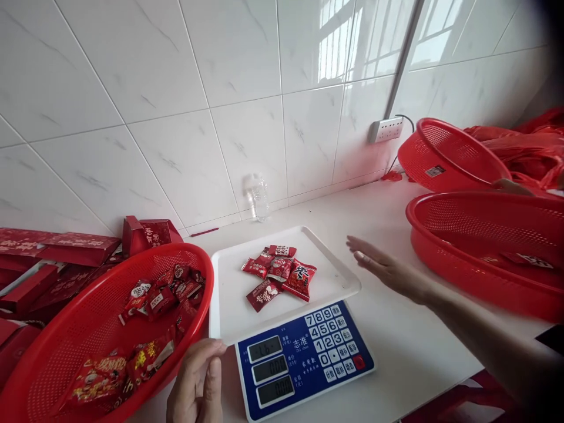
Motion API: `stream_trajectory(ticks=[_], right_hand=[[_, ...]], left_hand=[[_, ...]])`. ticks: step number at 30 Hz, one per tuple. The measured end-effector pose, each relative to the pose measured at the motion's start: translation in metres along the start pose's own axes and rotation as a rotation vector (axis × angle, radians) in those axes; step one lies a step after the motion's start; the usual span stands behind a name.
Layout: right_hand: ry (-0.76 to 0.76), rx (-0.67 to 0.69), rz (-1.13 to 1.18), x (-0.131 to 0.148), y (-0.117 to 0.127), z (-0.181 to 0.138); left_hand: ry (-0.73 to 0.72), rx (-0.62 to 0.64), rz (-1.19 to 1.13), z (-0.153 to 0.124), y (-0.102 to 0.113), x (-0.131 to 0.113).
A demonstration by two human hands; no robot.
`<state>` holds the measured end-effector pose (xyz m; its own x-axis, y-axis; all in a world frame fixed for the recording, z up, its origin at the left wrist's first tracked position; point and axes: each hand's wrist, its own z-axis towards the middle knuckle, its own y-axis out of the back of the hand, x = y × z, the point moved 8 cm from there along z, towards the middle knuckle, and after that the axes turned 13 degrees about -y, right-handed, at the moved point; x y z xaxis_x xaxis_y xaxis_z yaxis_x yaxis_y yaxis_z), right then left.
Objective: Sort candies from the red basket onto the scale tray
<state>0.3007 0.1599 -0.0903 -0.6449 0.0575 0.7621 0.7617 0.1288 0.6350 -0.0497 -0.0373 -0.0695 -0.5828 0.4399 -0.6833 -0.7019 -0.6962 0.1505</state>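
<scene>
Small red snack packets (280, 269) lie in a loose pile on the white tray (233, 308) of a weighing scale. Its blue panel (304, 364) with keys and lit displays faces me. My left hand (196, 382) is by the tray's near left corner, fingers loosely bent, thumb and index slightly apart, nothing visible between them. Whether it touches the tray I cannot tell. To the right of the tray, my right hand (383, 264) hovers over the table with fingers stretched out, holding nothing. A red plastic basket (57, 352) on the left holds more packets (163, 294).
Red boxes (74, 247) are heaped behind the left basket. A clear plastic bottle (259, 198) stands against the tiled wall. On the right sit a large red basket (423, 235) with a few packets and a tilted one (453, 158) behind it. A power strip (388, 130) hangs on the wall.
</scene>
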Motion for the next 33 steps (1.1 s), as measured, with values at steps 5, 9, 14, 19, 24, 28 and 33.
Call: stream_trajectory(ticks=[5,9,14,19,24,28,33], right_hand=[[-0.141,0.282,0.482,0.000,-0.052,-0.014],[-0.145,0.235,0.442,0.005,-0.053,-0.019],[-0.133,0.206,0.384,0.008,-0.039,-0.021],[-0.100,0.198,0.378,0.010,-0.028,-0.022],[-0.066,0.128,0.320,0.011,-0.021,-0.019],[0.012,0.008,0.239,0.007,-0.012,-0.011],[0.231,-0.457,-0.122,0.024,0.024,-0.022]], left_hand=[[0.114,0.085,0.038,0.004,-0.006,0.017],[0.118,0.116,0.000,0.007,-0.005,0.031],[0.130,0.074,0.004,0.011,0.008,0.043],[0.147,0.134,-0.010,0.006,0.003,0.047],[0.179,0.113,-0.036,0.002,-0.006,0.039],[0.182,0.076,-0.032,0.002,-0.009,0.029],[0.139,0.053,-0.062,0.004,-0.008,0.026]])
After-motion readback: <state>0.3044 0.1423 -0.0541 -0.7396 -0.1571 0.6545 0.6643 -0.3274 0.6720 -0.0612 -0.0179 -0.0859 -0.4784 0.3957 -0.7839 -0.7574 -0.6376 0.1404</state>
